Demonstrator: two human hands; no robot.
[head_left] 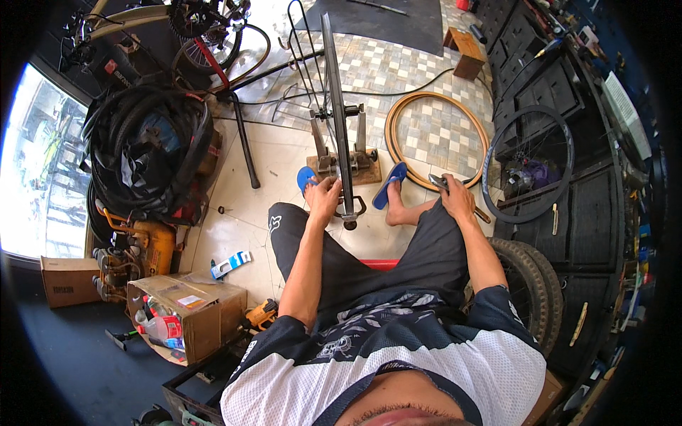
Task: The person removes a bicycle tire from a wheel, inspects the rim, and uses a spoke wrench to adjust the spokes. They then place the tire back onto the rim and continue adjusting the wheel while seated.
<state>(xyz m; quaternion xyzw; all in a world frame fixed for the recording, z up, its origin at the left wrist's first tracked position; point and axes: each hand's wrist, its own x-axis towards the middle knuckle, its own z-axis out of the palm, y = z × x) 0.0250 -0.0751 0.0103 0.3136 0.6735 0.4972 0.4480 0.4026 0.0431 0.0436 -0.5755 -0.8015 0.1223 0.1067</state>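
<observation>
A narrow bicycle wheel [332, 78] stands upright in a truing stand [320, 142] on a wooden base, between my feet. My left hand [325, 201] is closed at the near left side of the wheel, its fingertips pinched at the rim or spokes. Resting by my right knee, my right hand [458, 199] is closed around a small silver metal tool [439, 182]. Most of that tool is hidden in the palm, so I cannot tell its kind.
Tan tyres [392, 117] lie on the floor at right, beside another wheel [490, 170] leaning on black drawers [547, 92]. At left are a pile of black tyres [106, 135], an orange compressor [158, 245] and a cardboard box [220, 312] of bottles. A cable [398, 93] crosses the floor.
</observation>
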